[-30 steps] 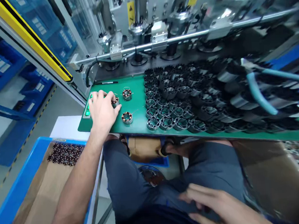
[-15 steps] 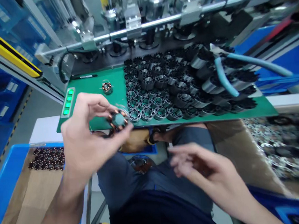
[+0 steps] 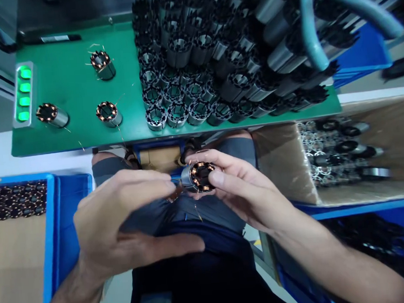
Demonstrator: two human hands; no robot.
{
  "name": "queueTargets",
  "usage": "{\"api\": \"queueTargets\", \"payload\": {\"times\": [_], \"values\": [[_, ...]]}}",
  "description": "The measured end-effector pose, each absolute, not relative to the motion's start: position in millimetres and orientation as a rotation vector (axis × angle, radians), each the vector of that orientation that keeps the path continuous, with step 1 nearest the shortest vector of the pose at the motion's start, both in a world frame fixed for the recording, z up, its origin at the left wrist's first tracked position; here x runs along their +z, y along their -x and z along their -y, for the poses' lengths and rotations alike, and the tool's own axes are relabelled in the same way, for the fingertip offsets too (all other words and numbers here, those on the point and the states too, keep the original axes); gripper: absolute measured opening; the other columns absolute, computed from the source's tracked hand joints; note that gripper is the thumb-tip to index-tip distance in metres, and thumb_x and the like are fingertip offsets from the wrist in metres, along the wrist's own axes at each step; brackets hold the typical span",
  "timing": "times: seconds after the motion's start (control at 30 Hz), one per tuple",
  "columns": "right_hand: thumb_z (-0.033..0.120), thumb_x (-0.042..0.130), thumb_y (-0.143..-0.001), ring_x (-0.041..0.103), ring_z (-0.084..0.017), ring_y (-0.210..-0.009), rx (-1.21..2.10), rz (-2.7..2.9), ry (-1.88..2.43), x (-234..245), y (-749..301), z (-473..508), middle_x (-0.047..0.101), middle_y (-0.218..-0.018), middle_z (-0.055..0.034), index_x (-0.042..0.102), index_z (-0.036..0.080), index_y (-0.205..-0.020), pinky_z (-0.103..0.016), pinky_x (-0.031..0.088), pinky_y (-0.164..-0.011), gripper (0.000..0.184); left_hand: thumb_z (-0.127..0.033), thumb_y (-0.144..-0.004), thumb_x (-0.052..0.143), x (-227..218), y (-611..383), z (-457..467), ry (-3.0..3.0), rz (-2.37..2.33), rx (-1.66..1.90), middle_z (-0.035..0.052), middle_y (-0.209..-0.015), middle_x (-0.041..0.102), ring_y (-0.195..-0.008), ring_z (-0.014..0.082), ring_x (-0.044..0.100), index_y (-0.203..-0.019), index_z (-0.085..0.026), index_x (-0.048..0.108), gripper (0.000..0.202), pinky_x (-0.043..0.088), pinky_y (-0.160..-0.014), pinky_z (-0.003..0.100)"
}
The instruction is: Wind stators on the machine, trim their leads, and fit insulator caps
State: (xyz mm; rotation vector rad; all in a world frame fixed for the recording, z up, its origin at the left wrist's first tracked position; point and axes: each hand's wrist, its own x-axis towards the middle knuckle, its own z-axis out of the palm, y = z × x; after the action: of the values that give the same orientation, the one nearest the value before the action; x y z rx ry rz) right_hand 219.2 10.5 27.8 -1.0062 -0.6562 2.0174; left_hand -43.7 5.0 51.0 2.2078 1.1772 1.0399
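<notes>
While held clear of the green board (image 3: 69, 82), on the near side, displays coiled copper at one end: wound core (image 3: 191, 176), pinched between thumb and fingers of the right hand (image 3: 251, 185), tilted, with fine wire ends loose. Shows the left hand (image 3: 106, 216) spread wide just beside it, thumb well apart, with nothing in its grasp. On the board, includes, also trailing wire, the back core (image 3: 104, 69), the front core (image 3: 111, 116) and, near the lit button panel (image 3: 24, 94), the leftmost core (image 3: 56, 115). Judged by those loose ends, looks partway done for all four; judged by the copper-topped parts (image 3: 18, 200) set in rows in the blue bin (image 3: 50, 203), suggests a share already wound; judged by the stacked cores (image 3: 179, 51) without visible copper, leaves many more apparently not yet wound. Hides part of the right fingers behind the wound core, and the left hand's lower fingers; cuts off the blue bin at the left edge and the blue-handled pliers (image 3: 311, 37) at the top. Blurs the dark pieces (image 3: 367, 234) at lower right, perhaps more cores, too dim for certainty.
</notes>
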Motion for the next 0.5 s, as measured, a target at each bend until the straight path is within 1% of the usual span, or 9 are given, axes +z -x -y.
{"api": "queueTargets", "payload": {"times": [0.07, 0.1, 0.13, 0.2, 0.27, 0.33, 0.37, 0.43, 0.5], "values": [[0.052, 0.108, -0.094, 0.083, -0.015, -0.093, 1.994, 0.648, 1.021, 28, -220, -11, 0.091, -0.112, -0.0046, 0.090, 0.025, -0.131, -0.023, 0.071, -0.086, 0.049, -0.047, -0.100, 0.105, 53, 42, -8, -2.329, -1.160, 1.080, -0.0002, -0.126, 0.093, -0.105, 0.0221, 0.093, -0.130, -0.034, 0.082, 0.040, 0.081, -0.089, 0.039], [0.052, 0.108, -0.094, 0.082, -0.014, -0.091, 2.001, 0.652, 1.015, 29, -220, -11, 0.090, -0.111, -0.0049, 0.091, 0.024, -0.130, -0.022, 0.070, -0.083, 0.049, -0.037, -0.106, 0.100, 54, 41, -10, -2.369, -1.163, 1.089, -0.0007, -0.130, 0.092, -0.106, 0.0209, 0.093, -0.128, -0.034, 0.084, 0.027, 0.080, -0.090, 0.037], [0.053, 0.107, -0.095, 0.080, -0.014, -0.090, 2.020, 0.661, 1.006, 29, -221, -11, 0.089, -0.109, -0.0052, 0.091, 0.023, -0.129, -0.021, 0.069, -0.080, 0.048, -0.029, -0.110, 0.095, 55, 40, -13, -2.393, -1.168, 1.090, -0.0017, -0.134, 0.092, -0.111, 0.0202, 0.092, -0.128, -0.036, 0.085, 0.022, 0.080, -0.094, 0.036], [0.055, 0.105, -0.097, 0.079, -0.014, -0.087, 2.078, 0.697, 0.984, 29, -224, -10, 0.088, -0.107, -0.0059, 0.092, 0.021, -0.127, -0.021, 0.068, -0.076, 0.048, -0.022, -0.112, 0.090, 56, 38, -17, -2.438, -1.123, 1.090, -0.0048, -0.142, 0.090, -0.121, 0.0208, 0.091, -0.128, -0.041, 0.088, 0.025, 0.078, -0.106, 0.040], [0.056, 0.104, -0.098, 0.079, -0.013, -0.084, 2.150, 0.731, 0.958, 27, -228, -8, 0.088, -0.106, -0.0065, 0.093, 0.019, -0.127, -0.021, 0.068, -0.075, 0.049, -0.025, -0.110, 0.094, 57, 37, -19, -2.459, -1.076, 1.066, -0.0080, -0.141, 0.091, -0.124, 0.0214, 0.090, -0.124, -0.043, 0.089, 0.024, 0.075, -0.116, 0.044], [0.056, 0.103, -0.099, 0.077, -0.012, -0.080, 2.217, 0.742, 0.935, 24, -231, -7, 0.088, -0.103, -0.0061, 0.093, 0.017, -0.127, -0.020, 0.067, -0.075, 0.049, -0.028, -0.110, 0.094, 58, 35, -19, -2.446, -1.072, 1.020, -0.0091, -0.133, 0.092, -0.119, 0.0212, 0.091, -0.116, -0.043, 0.090, 0.017, 0.075, -0.115, 0.046], [0.056, 0.103, -0.100, 0.076, -0.010, -0.078, 2.241, 0.739, 0.928, 23, -232, -6, 0.087, -0.101, -0.0052, 0.093, 0.017, -0.125, -0.019, 0.066, -0.073, 0.047, -0.028, -0.112, 0.090, 58, 35, -18, -2.446, -1.071, 1.001, -0.0089, -0.129, 0.093, -0.116, 0.0212, 0.091, -0.113, -0.042, 0.090, 0.014, 0.076, -0.113, 0.046], [0.054, 0.102, -0.101, 0.074, -0.009, -0.074, 2.270, 0.723, 0.930, 19, -234, -4, 0.085, -0.098, -0.0036, 0.092, 0.016, -0.121, -0.018, 0.065, -0.072, 0.044, -0.023, -0.117, 0.080, 60, 36, -16, -2.501, -1.024, 0.966, -0.0093, -0.125, 0.094, -0.112, 0.0217, 0.092, -0.110, -0.041, 0.089, 0.020, 0.078, -0.110, 0.047], [0.054, 0.103, -0.100, 0.074, -0.009, -0.075, 2.275, 0.703, 0.959, 17, -234, -4, 0.085, -0.099, -0.0038, 0.092, 0.016, -0.122, -0.019, 0.066, -0.074, 0.045, -0.019, -0.115, 0.078, 60, 40, -13, -2.601, -0.940, 0.950, -0.0109, -0.121, 0.095, -0.110, 0.0226, 0.093, -0.113, -0.040, 0.088, 0.023, 0.078, -0.109, 0.047]]}}
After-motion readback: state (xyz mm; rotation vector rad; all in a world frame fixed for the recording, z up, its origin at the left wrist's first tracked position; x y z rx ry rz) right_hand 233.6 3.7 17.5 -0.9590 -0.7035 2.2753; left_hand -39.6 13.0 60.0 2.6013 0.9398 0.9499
